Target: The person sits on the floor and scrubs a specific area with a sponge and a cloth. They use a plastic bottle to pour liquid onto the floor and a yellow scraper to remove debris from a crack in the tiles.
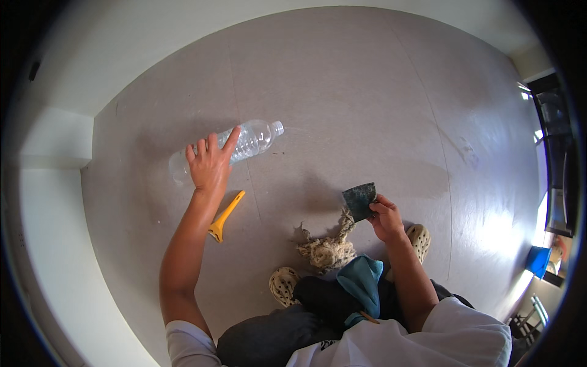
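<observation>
My left hand is laid over the middle of a large clear plastic bottle, fingers spread around its side. The bottle is tilted over the floor, its capped neck pointing right, with faint streaks near the cap. In my right hand a dark green scouring pad is pinched between thumb and fingers. A yellow-handled scraper lies on the floor beside my left forearm. A frayed, dirty cream rag or mop yarn lies below the pad. A teal cloth hangs at my lap.
The grey floor meets white walls at the left and far side. My beige clogs stand either side of the frayed bundle. At the right edge are a blue container and a dark-framed glass panel.
</observation>
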Demonstrator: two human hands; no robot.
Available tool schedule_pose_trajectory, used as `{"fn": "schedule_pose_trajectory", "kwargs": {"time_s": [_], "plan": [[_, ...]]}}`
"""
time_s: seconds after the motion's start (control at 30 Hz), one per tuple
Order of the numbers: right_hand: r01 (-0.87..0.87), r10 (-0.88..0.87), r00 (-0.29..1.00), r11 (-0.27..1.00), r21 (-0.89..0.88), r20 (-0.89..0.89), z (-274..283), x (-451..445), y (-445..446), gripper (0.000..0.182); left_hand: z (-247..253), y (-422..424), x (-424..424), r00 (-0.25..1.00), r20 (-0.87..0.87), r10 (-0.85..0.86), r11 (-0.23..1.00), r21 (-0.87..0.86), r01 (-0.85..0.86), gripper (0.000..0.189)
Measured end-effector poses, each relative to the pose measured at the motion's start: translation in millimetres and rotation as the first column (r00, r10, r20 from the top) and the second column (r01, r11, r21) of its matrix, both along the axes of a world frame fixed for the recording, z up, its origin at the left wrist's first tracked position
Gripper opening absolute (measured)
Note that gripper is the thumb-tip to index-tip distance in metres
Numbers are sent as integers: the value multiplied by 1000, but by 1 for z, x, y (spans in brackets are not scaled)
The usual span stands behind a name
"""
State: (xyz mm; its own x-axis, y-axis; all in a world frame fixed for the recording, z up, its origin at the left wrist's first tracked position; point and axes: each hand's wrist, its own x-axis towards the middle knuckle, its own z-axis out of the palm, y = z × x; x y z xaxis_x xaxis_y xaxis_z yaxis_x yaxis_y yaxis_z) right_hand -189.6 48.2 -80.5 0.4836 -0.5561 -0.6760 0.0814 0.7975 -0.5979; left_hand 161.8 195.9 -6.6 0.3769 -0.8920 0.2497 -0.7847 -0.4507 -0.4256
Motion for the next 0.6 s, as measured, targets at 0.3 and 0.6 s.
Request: {"fn": "schedule_pose_trajectory", "kwargs": {"time_s": [0.3, 0.6], "plan": [[11, -10, 1000, 999, -33, 25, 3, -1, 0, 30, -15, -17, 17, 981, 190, 34, 999, -3, -34, 57], [73, -86, 994, 982, -176, -68, -3, 22, -27, 27, -22, 8, 25, 990, 52, 128, 991, -36, -126, 66]]}}
